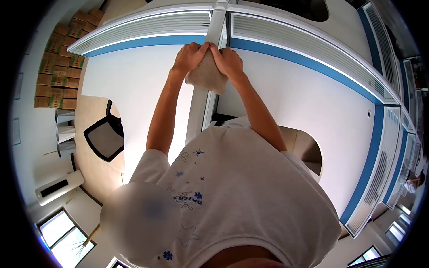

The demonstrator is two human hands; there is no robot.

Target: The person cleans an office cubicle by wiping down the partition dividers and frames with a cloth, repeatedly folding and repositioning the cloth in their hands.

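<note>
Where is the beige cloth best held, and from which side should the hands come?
Probably at the narrow far end of the beige cloth, from both sides: left hand and right hand meet there, while the nearer end spreads wider and looks loose.

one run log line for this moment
left hand: holding beige cloth | right hand: holding same cloth | cloth: over partition rail, contact unclear

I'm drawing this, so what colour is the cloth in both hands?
The cloth is beige-brown, best seen in the head view.
</note>
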